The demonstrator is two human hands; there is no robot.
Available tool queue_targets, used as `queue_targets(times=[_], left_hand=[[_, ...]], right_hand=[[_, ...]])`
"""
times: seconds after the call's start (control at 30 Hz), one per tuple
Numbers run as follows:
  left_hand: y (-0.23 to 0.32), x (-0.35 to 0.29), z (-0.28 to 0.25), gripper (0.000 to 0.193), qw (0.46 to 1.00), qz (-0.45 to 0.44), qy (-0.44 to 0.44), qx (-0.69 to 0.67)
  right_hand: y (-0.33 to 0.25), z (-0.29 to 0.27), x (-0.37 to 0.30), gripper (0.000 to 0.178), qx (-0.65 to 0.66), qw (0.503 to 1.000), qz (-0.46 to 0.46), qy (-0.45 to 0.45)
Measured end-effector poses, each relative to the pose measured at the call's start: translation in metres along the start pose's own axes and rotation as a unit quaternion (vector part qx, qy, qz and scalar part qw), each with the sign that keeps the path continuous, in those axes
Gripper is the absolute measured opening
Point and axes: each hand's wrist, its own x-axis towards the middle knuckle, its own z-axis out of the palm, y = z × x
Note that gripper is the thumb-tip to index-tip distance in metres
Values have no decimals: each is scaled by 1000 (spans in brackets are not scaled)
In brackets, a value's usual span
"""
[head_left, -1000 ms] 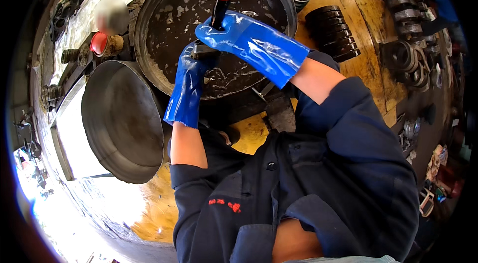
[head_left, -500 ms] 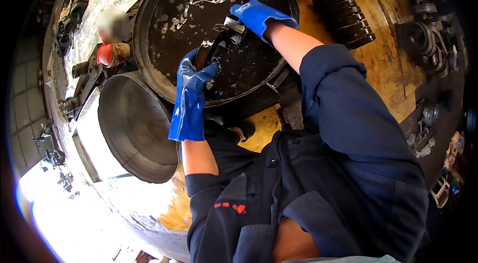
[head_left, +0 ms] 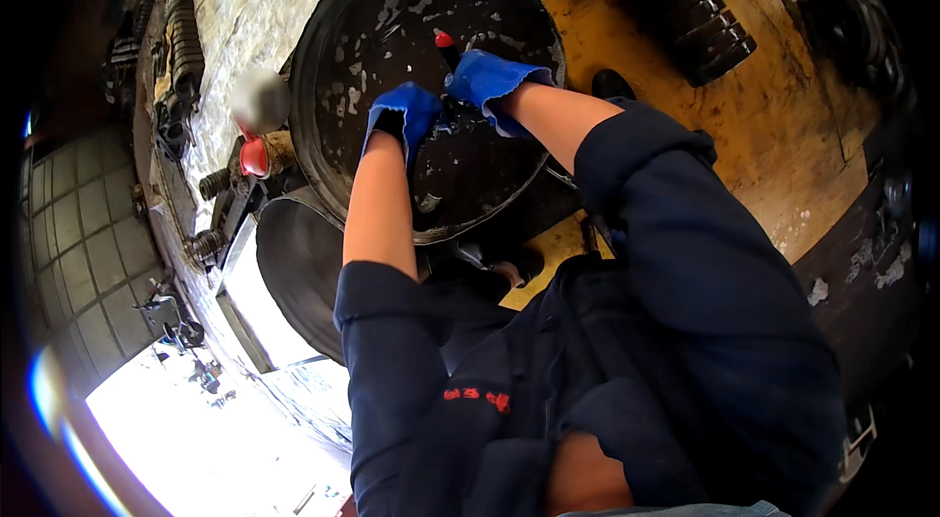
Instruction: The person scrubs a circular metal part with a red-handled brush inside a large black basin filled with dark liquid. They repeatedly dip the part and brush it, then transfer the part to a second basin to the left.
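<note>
Yellow-brown floor [head_left: 774, 174] lies around a round tub [head_left: 302, 116] of dark liquid [head_left: 367, 160]. Over this liquid, the gloved right hand [head_left: 490, 79] seems closed around a red-tipped tool [head_left: 447, 49]. Just beside, the left hand [head_left: 415, 110] hides its fingers; I cannot tell if they pinch something. Work seems under way, unfinished; how much remains is not visible.

Blue-gloved hands [head_left: 490, 76] (the right gripping a red-tipped handle [head_left: 446, 44]) are over a basin [head_left: 305, 125].

Red-tipped black handle [head_left: 447, 49], tilted, over round dark basin [head_left: 306, 125]; dark liquid [head_left: 490, 164] inside, pale-flecked.
</note>
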Motion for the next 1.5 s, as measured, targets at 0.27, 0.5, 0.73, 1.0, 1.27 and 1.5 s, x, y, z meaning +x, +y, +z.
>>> queue_targets(times=[0.27, 0.5, 0.73, 1.0, 1.27, 1.5], left_hand=[[-41, -22, 46, 28, 925, -40, -9, -378], [-58, -94, 134, 45, 725, -26, 184, -663], [-57, -86, 161, 46, 687, -59, 223, -690], [-42, -97, 146, 43, 728, -85, 229, -640], [-53, -93, 153, 43, 754, -106, 234, -604], [-53, -86, 146, 37, 767, -85, 199, -604]], right_hand=[[-33, -47, -34, 49, -15, 987, -140, 73], [-74, -18, -74, 46, 75, 964, -253, 17], [-74, 34, -68, 43, -30, 946, -322, -14], [-7, -5, -2, 40, -208, 925, -305, 91], [-70, -8, -76, 41, 142, 955, -242, 97], [-69, 6, -56, 40, 115, 967, -226, 32]])
